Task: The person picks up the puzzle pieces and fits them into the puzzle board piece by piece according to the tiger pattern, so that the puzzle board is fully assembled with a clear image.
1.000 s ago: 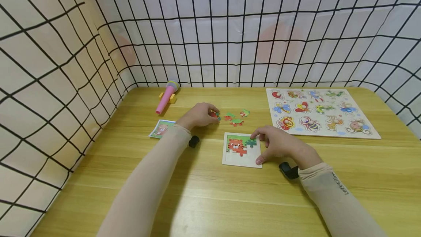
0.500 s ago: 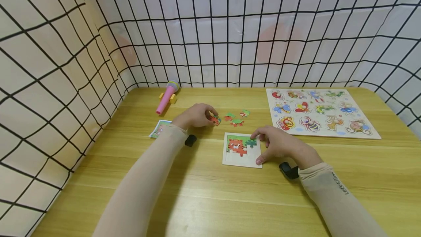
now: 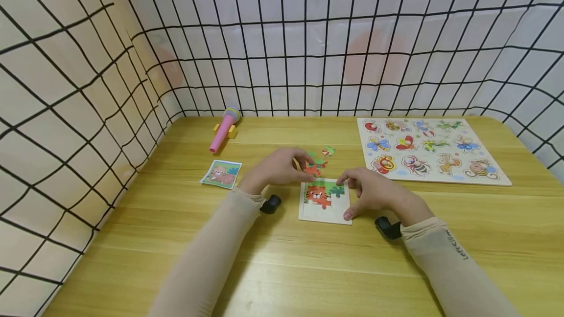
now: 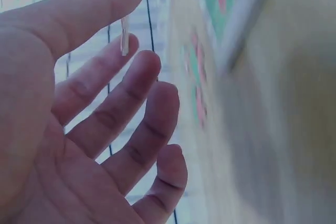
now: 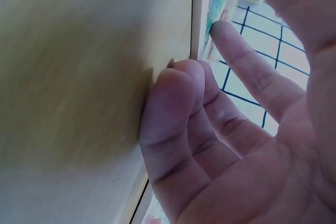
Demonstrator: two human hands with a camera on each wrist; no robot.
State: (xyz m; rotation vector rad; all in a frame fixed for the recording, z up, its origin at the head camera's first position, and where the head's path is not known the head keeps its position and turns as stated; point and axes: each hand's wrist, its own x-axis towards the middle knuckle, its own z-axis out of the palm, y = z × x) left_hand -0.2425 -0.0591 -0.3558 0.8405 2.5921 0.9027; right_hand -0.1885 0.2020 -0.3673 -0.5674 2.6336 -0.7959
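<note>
My left hand (image 3: 282, 166) pinches a small jigsaw piece (image 4: 125, 38) between thumb and forefinger, just above the far edge of the square puzzle board (image 3: 324, 215). Its other fingers are loosely bent in the left wrist view. The board bears an orange tiger face (image 3: 316, 194) and a dark green piece (image 3: 337, 191). My right hand (image 3: 374, 191) rests at the board's right side, forefinger on the green piece and thumb at the near right corner. The remaining fingers bend beside the edge in the right wrist view. Loose pieces (image 3: 328, 151) lie behind the board, partly hidden by my left hand.
A tiger picture card (image 3: 222, 174) lies to the left. Behind it, a pink toy microphone (image 3: 223, 133) leans on a yellow block (image 3: 231, 132). A large insect puzzle board (image 3: 429, 149) occupies the back right. Black netting (image 3: 286, 57) encloses the wooden table (image 3: 282, 268).
My left hand has moved right and nearer with the jigsaw piece, from the loose pieces to the puzzle board's far edge. More of the picture card shows. My right hand stays in place.
</note>
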